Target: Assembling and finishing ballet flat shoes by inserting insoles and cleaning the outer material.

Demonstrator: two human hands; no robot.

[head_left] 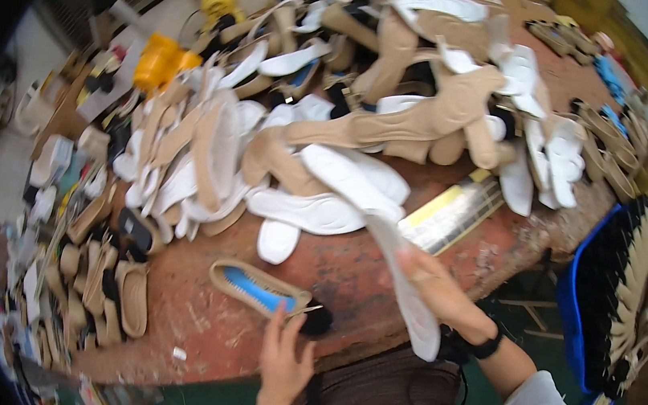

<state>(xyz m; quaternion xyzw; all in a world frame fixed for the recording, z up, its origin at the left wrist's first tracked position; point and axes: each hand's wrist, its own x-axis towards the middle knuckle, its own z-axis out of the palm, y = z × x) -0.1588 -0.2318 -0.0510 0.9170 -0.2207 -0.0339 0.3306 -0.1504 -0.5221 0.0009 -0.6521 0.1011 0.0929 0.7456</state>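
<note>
White insole (410, 294): long, flat, thin; pinched at one long edge between thumb and fingers of right hand (443, 290), lifted clear of the table, lower tip hanging over the near edge. Likely light and flexible, prone to flop or bend under own weight; best gripped at mid-length along the edge, as here, rather than at a tip.

Shoe sole (265, 288): woven tan rim, blue lining, dark heel end; flat on the table just left of the insole, near the front edge. Left hand (285, 356) with fingertips resting on a thin stick or brush handle at the heel end; fingers loosely curled, whether pinching or merely touching cannot be told. Sole probably stiffer than the insole, rough-sided, easy to hold by the rim.

Table (347, 274): worn reddish-brown top, scratched and stained, slightly rough. Yellow ruler-like strip (452, 210) lying just beyond the right hand.

Heap of white and tan insoles (331, 147): spread across the middle and far side of the table, overlapping loosely. Further woven soles (108, 281) stacked at the left edge. Yellow container (159, 61) at far left.

Blue crate (578, 307) of upright woven soles beside the table, right. Green floor below; cluttered workshop beyond.
</note>
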